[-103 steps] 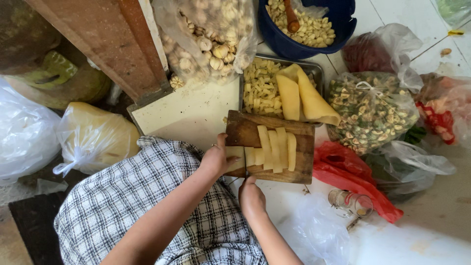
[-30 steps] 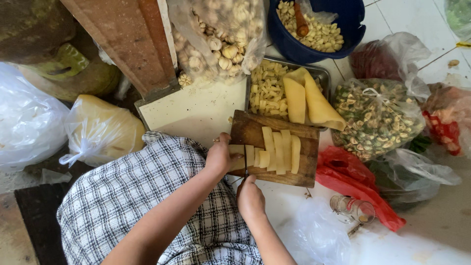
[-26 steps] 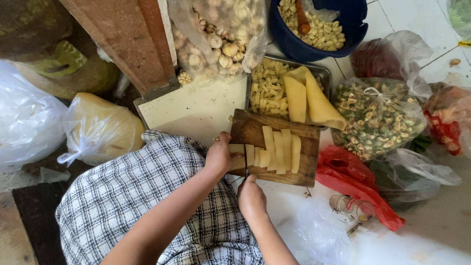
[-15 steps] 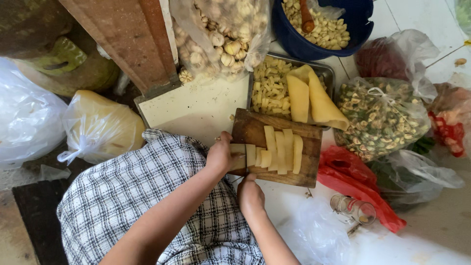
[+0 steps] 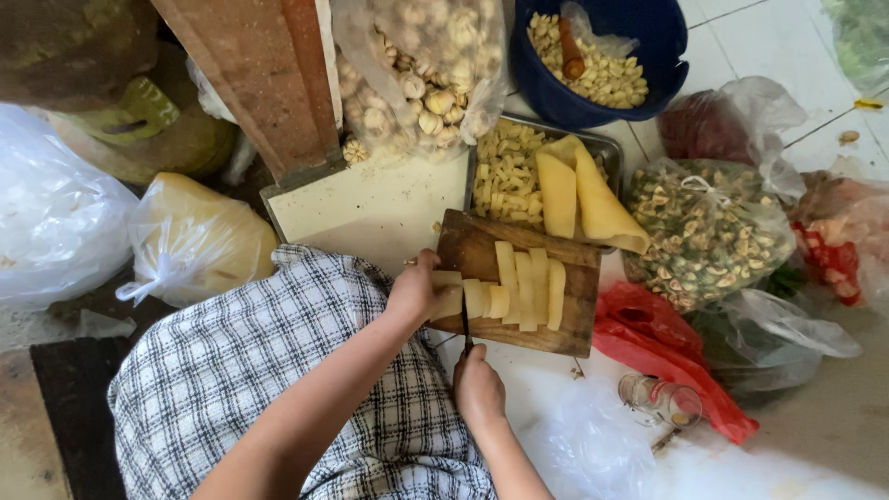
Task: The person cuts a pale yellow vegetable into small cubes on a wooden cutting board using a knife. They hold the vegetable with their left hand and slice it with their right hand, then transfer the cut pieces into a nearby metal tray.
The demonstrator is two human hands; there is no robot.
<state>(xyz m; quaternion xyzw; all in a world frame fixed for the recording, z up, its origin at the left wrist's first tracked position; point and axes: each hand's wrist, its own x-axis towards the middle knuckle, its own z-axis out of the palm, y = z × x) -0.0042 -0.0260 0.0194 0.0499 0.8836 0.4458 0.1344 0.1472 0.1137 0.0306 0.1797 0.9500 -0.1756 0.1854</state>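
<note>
Now the left hand (image 5: 417, 292) presses a pale yellow strip (image 5: 448, 294) flat on the wooden cutting board (image 5: 482, 255), steadying it. Just beside, the right hand (image 5: 478, 393) is closed on a knife (image 5: 465, 322), blade at the strip.

Lying at frame centre: cutting board (image 5: 482, 255), strips (image 5: 530, 285) sitting on it. Resting just above, touching its upper edge: metal tray (image 5: 604, 146) holding cut pieces (image 5: 505, 176). Sitting at top, above the tray: bowl (image 5: 667, 46). Crowding the right side: bags (image 5: 708, 227). Lying at lower right: small jar (image 5: 659, 400).
</note>
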